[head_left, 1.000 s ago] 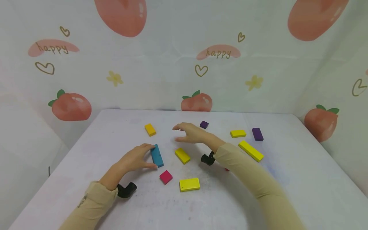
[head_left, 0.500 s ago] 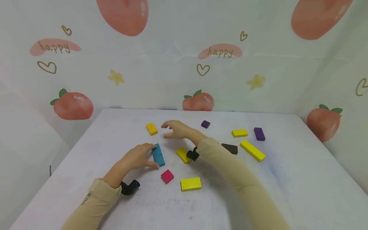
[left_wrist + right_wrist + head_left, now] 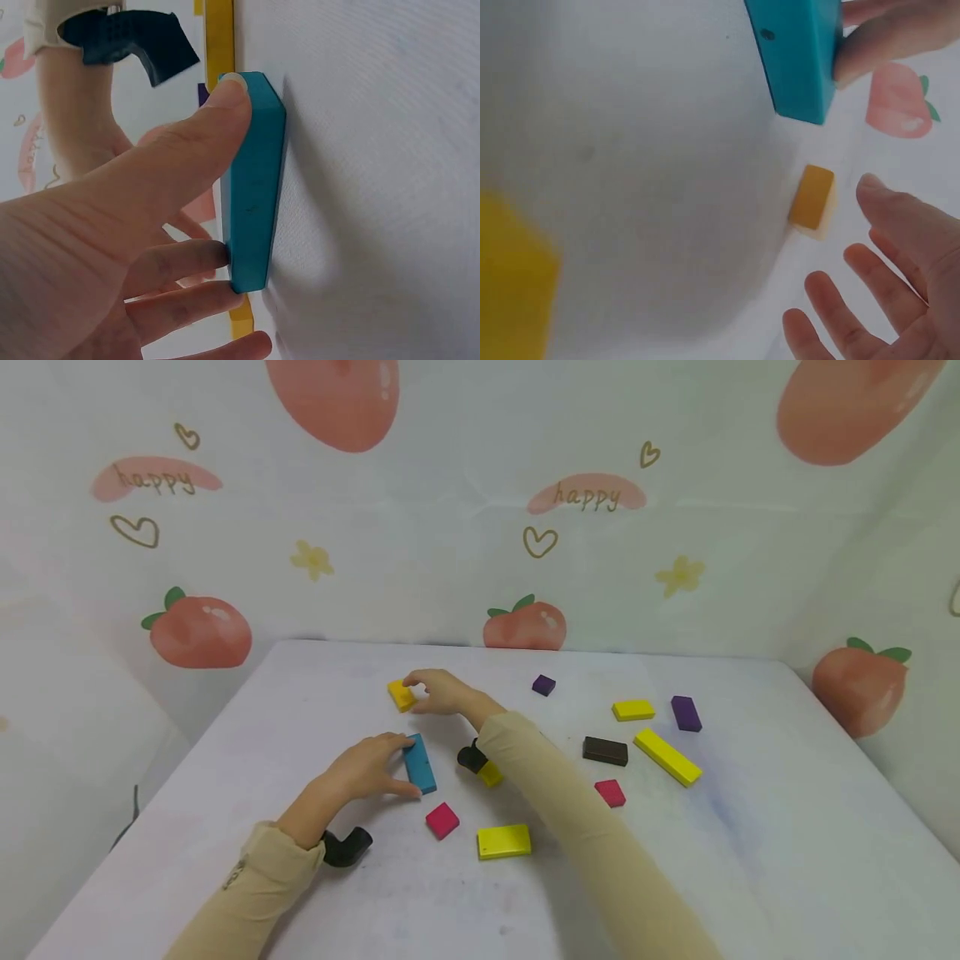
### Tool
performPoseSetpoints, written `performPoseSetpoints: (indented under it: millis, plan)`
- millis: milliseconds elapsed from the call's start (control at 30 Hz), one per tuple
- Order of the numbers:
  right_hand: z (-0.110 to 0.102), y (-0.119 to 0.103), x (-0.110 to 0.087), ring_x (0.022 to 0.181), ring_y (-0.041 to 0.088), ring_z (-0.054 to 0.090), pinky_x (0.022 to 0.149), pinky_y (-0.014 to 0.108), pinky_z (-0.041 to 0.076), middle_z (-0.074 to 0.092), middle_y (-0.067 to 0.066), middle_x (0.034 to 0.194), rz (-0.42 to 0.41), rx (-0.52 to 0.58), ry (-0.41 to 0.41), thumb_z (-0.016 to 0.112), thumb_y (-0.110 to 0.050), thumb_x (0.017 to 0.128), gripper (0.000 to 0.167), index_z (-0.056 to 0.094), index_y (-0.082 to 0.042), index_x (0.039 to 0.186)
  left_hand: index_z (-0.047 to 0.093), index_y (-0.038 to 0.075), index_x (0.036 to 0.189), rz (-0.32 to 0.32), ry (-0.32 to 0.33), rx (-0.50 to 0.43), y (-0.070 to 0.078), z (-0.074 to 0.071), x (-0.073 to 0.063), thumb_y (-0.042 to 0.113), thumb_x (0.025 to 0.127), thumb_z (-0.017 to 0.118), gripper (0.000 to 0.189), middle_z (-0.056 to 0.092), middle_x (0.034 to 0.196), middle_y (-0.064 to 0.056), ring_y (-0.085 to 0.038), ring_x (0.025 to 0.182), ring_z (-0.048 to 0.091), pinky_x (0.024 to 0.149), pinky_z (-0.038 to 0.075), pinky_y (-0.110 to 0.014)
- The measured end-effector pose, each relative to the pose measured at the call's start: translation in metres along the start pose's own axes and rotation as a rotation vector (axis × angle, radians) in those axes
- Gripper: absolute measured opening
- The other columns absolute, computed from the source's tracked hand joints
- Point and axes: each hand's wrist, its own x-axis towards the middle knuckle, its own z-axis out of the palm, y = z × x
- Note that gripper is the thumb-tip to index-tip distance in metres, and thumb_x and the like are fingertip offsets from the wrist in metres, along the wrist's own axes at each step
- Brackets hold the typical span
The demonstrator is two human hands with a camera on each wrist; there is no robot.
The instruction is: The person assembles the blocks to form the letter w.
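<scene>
My left hand (image 3: 360, 770) pinches a blue rectangular block (image 3: 419, 766) lengthwise, with the thumb at its near end and fingertips at its far end. The left wrist view shows that block (image 3: 256, 187) resting on the white surface. Farther back, my right hand (image 3: 444, 692) reaches over beside a small orange-yellow block (image 3: 401, 697), fingers spread. In the right wrist view a gap shows between the thumb and that orange-yellow block (image 3: 813, 198). A yellow block (image 3: 491, 773) lies partly hidden under the right wrist's black camera mount (image 3: 472, 757).
Near the front lie a red square block (image 3: 442, 820) and a yellow block (image 3: 504, 842). On the right are a dark brown block (image 3: 605, 751), a second red block (image 3: 611, 792), a long yellow block (image 3: 667, 757), a shorter yellow one (image 3: 633, 710) and two purple blocks (image 3: 686, 713).
My right hand has moved left across the table to the orange-yellow block, uncovering the brown block and the right-hand red block. My left hand stays at the blue block.
</scene>
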Motion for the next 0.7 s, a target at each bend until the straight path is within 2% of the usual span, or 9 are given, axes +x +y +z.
performPoseSetpoints:
  millis: [233,467,700]
  plan:
    - [0.007,-0.009,0.007,0.139,0.021,0.033,0.117,0.034,0.025,0.036,0.006,0.150,0.043,-0.029,-0.031,0.058,-0.011,0.092,0.054,0.038,-0.012,0.141,0.047,-0.003,0.133,0.002,-0.004,-0.021,0.000,0.001,-0.001,0.040,0.071,0.078,0.081,0.047,0.137,-0.026,-0.041,0.128,0.043,0.105,0.037,-0.052]
    - [0.011,-0.008,0.016,0.141,0.020,0.030,0.118,0.034,0.023,0.030,0.006,0.153,0.061,-0.080,-0.058,0.056,-0.013,0.093,0.057,0.031,-0.013,0.145,0.047,-0.003,0.133,0.002,-0.005,-0.034,0.003,0.000,-0.002,0.039,0.072,0.078,0.081,0.046,0.138,-0.026,-0.041,0.129,0.042,0.106,0.036,-0.052]
    - [0.013,-0.011,0.019,0.143,0.027,0.025,0.117,0.044,0.021,0.020,0.003,0.157,0.103,-0.101,-0.098,0.052,-0.015,0.095,0.057,0.028,-0.017,0.147,0.047,-0.004,0.132,0.009,0.005,-0.031,0.003,0.000,-0.003,0.039,0.071,0.079,0.080,0.046,0.137,-0.027,-0.041,0.128,0.043,0.106,0.037,-0.051]
